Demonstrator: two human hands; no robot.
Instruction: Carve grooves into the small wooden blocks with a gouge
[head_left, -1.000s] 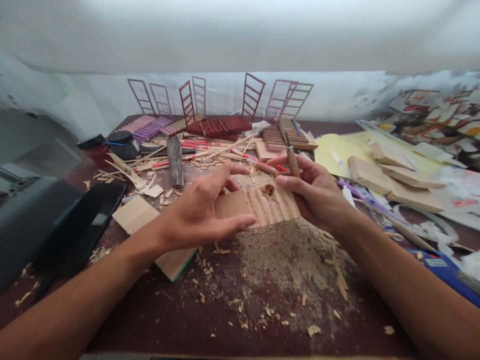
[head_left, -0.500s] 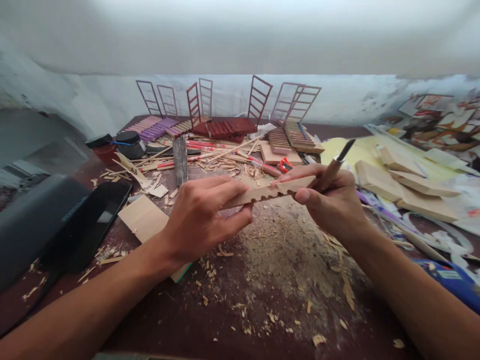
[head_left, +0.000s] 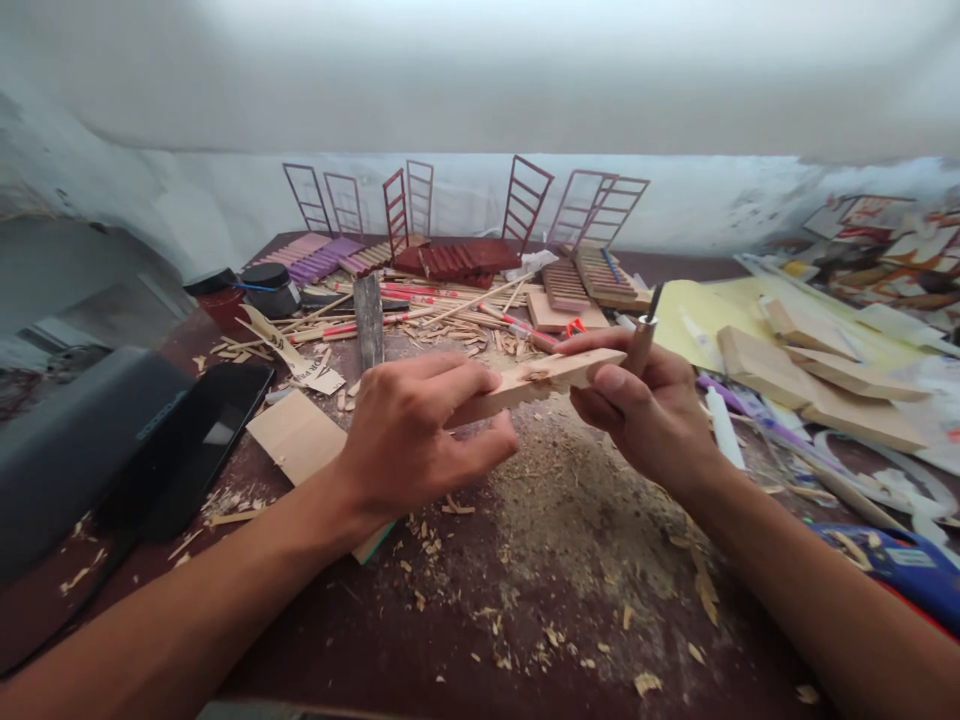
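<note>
A small pale wooden block (head_left: 551,374) is held up over the dusty table, its plain edge and a dark knot facing me. My left hand (head_left: 427,425) grips the block's left end, with the fingers over the top and the thumb stretched out below. At the other end, my right hand (head_left: 649,410) steadies the block with thumb and fingers. That same hand also clasps a carving chisel (head_left: 641,342), whose wooden handle stands upright with the dark blade pointing up. The chisel's lower part is hidden in the palm.
Wood shavings and sawdust cover the dark table (head_left: 465,640). Several wooden blocks (head_left: 817,385) lie at right on yellow paper. Small ladder-like frames (head_left: 528,200) stand at the back. A black phone (head_left: 195,445), a flat board (head_left: 296,435) and a grey sharpening stone (head_left: 368,322) are at left.
The block has been turned, so the notched edge seen before no longer faces me. My left thumb has moved off its underside, and the chisel now stands more upright.
</note>
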